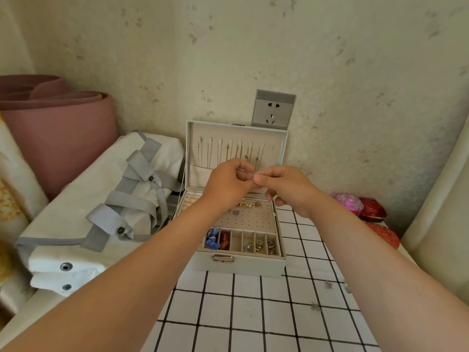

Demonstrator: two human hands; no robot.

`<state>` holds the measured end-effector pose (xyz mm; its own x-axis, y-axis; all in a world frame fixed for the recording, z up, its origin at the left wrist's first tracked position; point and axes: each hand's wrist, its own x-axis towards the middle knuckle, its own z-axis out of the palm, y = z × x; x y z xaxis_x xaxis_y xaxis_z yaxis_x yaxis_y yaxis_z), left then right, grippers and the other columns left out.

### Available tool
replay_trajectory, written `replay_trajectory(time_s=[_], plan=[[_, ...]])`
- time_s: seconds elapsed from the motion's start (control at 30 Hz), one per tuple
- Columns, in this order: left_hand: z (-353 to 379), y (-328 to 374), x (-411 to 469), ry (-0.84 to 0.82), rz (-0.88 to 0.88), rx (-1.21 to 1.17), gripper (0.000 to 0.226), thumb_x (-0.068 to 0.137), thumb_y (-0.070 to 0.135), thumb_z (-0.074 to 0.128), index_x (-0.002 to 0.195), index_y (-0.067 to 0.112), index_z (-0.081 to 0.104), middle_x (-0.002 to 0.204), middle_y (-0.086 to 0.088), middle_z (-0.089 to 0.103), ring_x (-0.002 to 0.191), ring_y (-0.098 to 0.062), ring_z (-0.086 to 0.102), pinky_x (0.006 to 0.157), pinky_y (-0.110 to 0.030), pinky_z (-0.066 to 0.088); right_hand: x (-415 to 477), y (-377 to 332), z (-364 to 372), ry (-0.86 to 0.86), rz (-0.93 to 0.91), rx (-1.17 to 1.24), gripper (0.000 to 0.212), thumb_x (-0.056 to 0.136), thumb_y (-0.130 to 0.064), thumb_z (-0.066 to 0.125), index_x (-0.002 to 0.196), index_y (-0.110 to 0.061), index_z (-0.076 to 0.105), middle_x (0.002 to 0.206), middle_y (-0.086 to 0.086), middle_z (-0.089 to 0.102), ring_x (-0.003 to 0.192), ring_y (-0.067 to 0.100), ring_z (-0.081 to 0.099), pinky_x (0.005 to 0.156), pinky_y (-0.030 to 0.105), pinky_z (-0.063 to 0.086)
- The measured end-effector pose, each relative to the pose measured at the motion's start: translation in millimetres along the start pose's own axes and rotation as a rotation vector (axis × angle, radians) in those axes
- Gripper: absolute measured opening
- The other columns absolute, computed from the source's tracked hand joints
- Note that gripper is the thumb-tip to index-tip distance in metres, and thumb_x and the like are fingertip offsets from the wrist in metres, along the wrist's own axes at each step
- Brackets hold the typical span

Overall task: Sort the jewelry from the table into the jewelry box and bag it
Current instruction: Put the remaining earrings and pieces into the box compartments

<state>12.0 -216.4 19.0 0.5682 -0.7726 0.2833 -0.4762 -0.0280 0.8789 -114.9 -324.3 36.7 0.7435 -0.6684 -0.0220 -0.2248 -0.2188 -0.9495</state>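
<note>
The pale jewelry box [243, 264] stands open on the checked tablecloth, its lid upright against the wall with several necklaces hanging inside [238, 151]. Front compartments hold blue pieces [212, 240], a red piece [224, 240] and metal pieces [264, 246]. My left hand [228, 184] and my right hand [284, 189] meet above the box in front of the lid, fingertips pinched together on a thin, small piece of jewelry [251, 175] that is barely visible. Small silver pieces [329, 284] lie loose on the cloth at the right.
A white bag with grey straps [101, 212] lies left of the box. A rolled pink mat [58, 133] sits behind it. Red and pink items [365, 207] rest by the wall at the right. A wall socket [273, 109] is above the lid.
</note>
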Motion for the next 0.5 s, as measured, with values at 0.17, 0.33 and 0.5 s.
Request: replay_trajectory(time_s=[0.17,0.33,0.5], plan=[[1.9,-8.6,-6.0,-0.131,0.097,0.290,0.026,0.087,0.022,0.071,0.111,0.026,0.063,0.098,0.010,0.069,0.091,-0.009,0.062,0.077,-0.023,0.048,2.7,15.0,-9.4,0.093,0.099,0.006,0.014,0.088,-0.018,0.075,0.100,-0.011,0.072,0.093,0.007,0.074,0.053,0.012,0.059,0.042,0.022,0.040],[7.8,-22.7,-11.0,-0.267,0.275,0.749,0.025,0.095,0.035,0.059,0.118,0.034,0.068,0.117,0.004,0.059,0.112,-0.016,0.044,0.093,-0.037,0.043,2.3,24.2,-13.0,0.133,0.114,-0.011,0.007,0.091,-0.011,0.071,0.096,-0.015,0.072,0.082,0.005,0.071,0.048,0.013,0.055,0.041,0.021,0.037],[5.9,-27.0,-11.4,-0.283,0.320,0.815,0.029,0.097,0.040,0.054,0.123,0.034,0.066,0.112,0.004,0.060,0.109,-0.016,0.046,0.085,-0.032,0.042,-0.2,24.3,-9.9,0.089,0.126,-0.035,0.009,0.086,-0.014,0.077,0.094,-0.015,0.075,0.081,0.003,0.071,0.051,0.010,0.053,0.043,0.022,0.040]])
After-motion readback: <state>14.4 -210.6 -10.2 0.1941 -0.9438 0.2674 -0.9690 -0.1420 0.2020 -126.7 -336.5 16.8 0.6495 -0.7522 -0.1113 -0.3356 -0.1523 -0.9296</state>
